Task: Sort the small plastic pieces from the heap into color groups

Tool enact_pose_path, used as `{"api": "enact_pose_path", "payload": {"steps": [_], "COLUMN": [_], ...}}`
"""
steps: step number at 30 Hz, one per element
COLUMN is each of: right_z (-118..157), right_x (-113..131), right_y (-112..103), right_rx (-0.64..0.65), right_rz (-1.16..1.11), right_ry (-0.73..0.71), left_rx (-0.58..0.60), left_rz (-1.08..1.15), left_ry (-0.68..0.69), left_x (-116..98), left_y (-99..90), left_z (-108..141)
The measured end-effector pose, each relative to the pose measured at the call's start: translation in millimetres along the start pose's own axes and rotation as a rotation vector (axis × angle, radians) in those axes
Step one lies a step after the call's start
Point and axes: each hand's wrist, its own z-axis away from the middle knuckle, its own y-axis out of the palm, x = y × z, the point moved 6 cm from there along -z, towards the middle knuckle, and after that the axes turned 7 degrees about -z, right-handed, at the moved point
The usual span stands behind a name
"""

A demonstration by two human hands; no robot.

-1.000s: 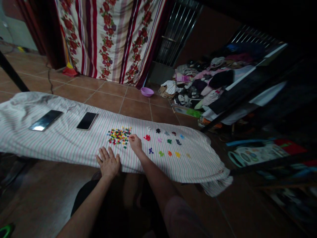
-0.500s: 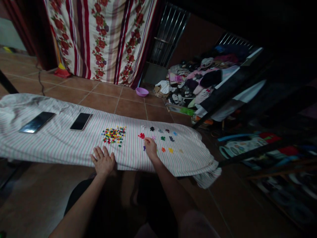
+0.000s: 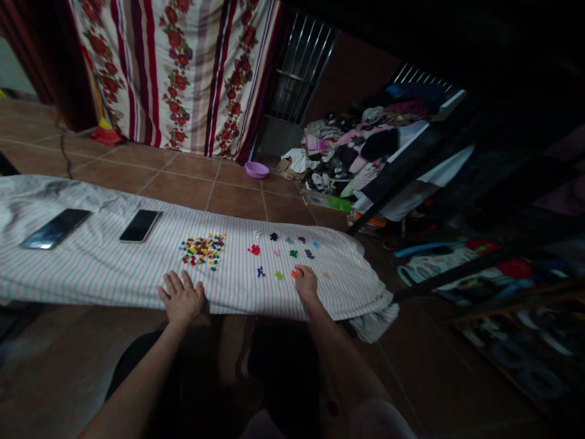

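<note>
My left hand [image 3: 183, 297] lies flat with fingers spread on the near edge of the striped cloth [image 3: 114, 268], just below a mixed heap of small coloured pieces [image 3: 203, 249]. Further right, my right hand [image 3: 306, 283] is closed in a pinch beside the small orange pile [image 3: 294, 274]; whatever its fingertips hold is too small to make out. It covers the spot of the yellow pile. Around it lie little single-colour piles: red [image 3: 254, 250], purple [image 3: 260, 272], lime green [image 3: 278, 275], dark green [image 3: 293, 253], pink [image 3: 276, 252], black [image 3: 273, 236] and several others.
Two phones lie on the cloth's left part, one nearer the heap [image 3: 139, 225] and one further left [image 3: 55, 228]. Beyond the table are a purple basin [image 3: 256, 170], a floral curtain [image 3: 183, 79] and a pile of clothes [image 3: 351, 146]. A dark bar [image 3: 457, 277] stands at right.
My right hand has moved right, from between the red and purple piles to the orange pile. My left hand stays flat on the cloth. The whole view has shifted slightly.
</note>
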Motion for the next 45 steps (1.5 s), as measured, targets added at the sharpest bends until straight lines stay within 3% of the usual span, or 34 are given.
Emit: {"api": "enact_pose_path", "payload": {"steps": [8, 27, 36, 45], "right_z": [4.7, 2.2, 2.1, 13.9], "right_x": [-2.6, -4.2, 21.0, 68.9], "right_y": [12.2, 11.9, 21.1, 49.8], "right_rx": [0.11, 0.038, -0.014, 0.106], "right_rz": [0.106, 0.041, 0.024, -0.003], "right_ry": [-0.024, -0.113, -0.218, -0.251], "left_rx": [-0.036, -0.02, -0.053, -0.044], "left_rz": [-0.001, 0.021, 0.06, 0.084], "left_ry": [0.013, 0.005, 0.008, -0.003], "left_x": [-0.2, 0.7, 1.3, 0.9], "left_y": [0.1, 3.6, 5.0, 3.5], "left_z": [1.3, -1.5, -2.6, -2.9]}}
